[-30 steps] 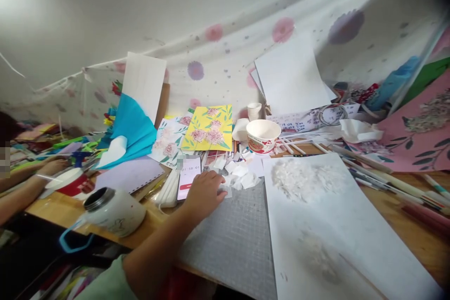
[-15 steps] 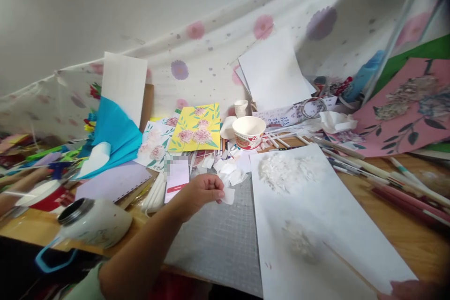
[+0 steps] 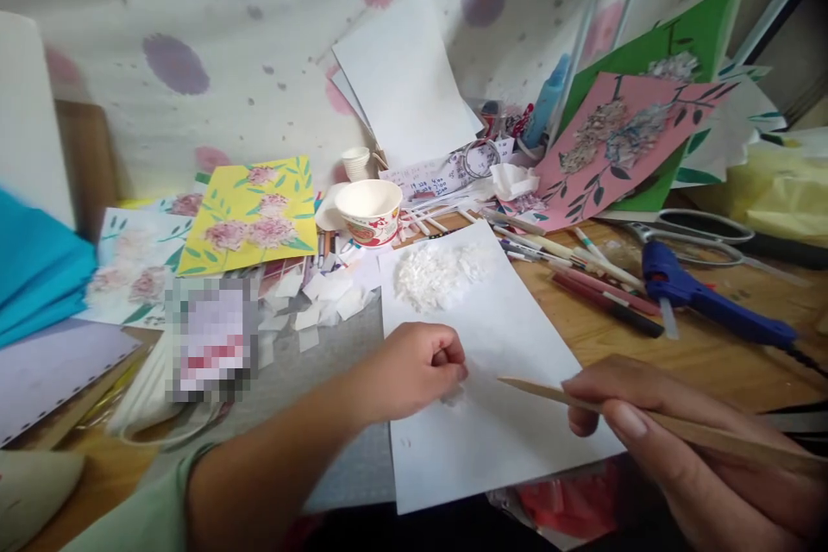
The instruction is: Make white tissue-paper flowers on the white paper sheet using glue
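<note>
My left hand [image 3: 414, 371] is closed in a loose fist over the left edge of a white sheet [image 3: 511, 414], pinching a small white paper scrap whose edge shows under the fingers. My right hand [image 3: 673, 457] grips a thin wooden stick [image 3: 543, 392], with the tip pointing left toward my left hand. A cluster of crumpled white paper bits [image 3: 436, 274] is stuck near the top of the sheet. Loose white paper squares [image 3: 327, 297] lie on the grey cutting mat [image 3: 304, 362] to the left.
A paper cup [image 3: 368, 211], flower cards [image 3: 249, 211], a pink flower card [image 3: 614, 138], pencils [image 3: 582, 276], a blue glue gun [image 3: 705, 297] and scissors [image 3: 699, 228] crowd the wooden table. Blue paper [image 3: 35, 267] and a blurred phone [image 3: 210, 332] lie on the left.
My left hand picked up a white scrap from the pile and carried it right onto the sheet. My right hand with the stick has come into view. The view swung right and down.
</note>
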`<move>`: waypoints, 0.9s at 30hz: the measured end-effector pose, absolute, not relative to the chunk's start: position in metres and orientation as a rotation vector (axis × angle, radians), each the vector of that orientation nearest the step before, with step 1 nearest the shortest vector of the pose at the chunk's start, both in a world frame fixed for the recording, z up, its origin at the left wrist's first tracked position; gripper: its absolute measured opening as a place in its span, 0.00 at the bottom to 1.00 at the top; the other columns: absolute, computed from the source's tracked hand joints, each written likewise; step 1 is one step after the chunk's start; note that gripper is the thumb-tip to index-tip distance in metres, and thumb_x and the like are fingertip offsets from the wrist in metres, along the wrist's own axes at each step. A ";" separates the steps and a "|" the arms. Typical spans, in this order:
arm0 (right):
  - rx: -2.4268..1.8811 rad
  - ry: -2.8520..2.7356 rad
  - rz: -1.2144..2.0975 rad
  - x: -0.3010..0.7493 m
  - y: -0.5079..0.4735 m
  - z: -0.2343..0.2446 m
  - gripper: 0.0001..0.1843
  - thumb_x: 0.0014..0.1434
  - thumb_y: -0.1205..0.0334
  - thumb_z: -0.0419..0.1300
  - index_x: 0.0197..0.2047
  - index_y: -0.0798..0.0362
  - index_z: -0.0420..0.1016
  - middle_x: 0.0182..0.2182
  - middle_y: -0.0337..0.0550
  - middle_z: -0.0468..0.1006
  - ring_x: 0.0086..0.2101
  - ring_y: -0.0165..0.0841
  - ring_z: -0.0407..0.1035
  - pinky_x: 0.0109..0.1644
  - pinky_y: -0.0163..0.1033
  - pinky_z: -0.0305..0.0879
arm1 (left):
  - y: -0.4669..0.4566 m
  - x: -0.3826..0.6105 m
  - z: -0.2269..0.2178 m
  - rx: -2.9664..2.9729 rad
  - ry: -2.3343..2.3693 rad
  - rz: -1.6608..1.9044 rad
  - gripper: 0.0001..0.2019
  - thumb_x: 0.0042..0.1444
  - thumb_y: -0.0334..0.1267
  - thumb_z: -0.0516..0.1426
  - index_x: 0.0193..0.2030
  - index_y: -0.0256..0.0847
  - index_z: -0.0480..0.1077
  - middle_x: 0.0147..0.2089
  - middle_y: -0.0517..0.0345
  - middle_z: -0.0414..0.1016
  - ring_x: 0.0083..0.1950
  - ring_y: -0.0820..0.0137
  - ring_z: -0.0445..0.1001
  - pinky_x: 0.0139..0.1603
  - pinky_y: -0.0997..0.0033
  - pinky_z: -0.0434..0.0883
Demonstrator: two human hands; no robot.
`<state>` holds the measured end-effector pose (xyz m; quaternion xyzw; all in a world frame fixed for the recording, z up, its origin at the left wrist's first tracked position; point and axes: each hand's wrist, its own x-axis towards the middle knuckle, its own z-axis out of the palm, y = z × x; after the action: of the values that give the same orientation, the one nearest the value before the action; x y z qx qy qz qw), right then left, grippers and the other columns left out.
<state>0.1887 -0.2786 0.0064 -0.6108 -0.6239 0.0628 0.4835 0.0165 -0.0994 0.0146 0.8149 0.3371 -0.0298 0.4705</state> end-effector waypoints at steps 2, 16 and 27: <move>-1.439 -1.539 0.190 0.184 -0.270 0.012 0.09 0.65 0.64 0.53 0.46 0.41 0.71 0.31 0.33 0.77 0.30 0.29 0.74 0.31 0.28 0.71 | -0.098 0.016 0.010 2.053 0.842 -0.082 0.04 0.52 0.36 0.56 0.30 0.38 0.70 0.22 0.66 0.66 0.24 0.76 0.63 0.24 0.78 0.58; -1.473 -1.648 0.524 0.171 -0.236 0.005 0.10 0.68 0.64 0.50 0.39 0.50 0.72 0.29 0.36 0.74 0.28 0.27 0.69 0.31 0.32 0.63 | -0.097 0.016 0.010 2.162 0.848 -0.123 0.07 0.50 0.38 0.55 0.28 0.39 0.72 0.23 0.63 0.70 0.25 0.73 0.66 0.24 0.77 0.59; -1.576 -1.634 0.471 0.171 -0.219 0.000 0.14 0.67 0.65 0.49 0.31 0.52 0.71 0.24 0.35 0.72 0.25 0.27 0.68 0.30 0.33 0.62 | -0.088 0.009 0.007 1.941 0.673 -0.142 0.11 0.51 0.35 0.52 0.35 0.38 0.76 0.30 0.60 0.75 0.31 0.72 0.70 0.31 0.76 0.64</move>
<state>0.1708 -0.2192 -0.0001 -0.6231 -0.6457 0.1863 0.4001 0.0088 -0.0876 0.0067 0.8079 0.2803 -0.0592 0.5149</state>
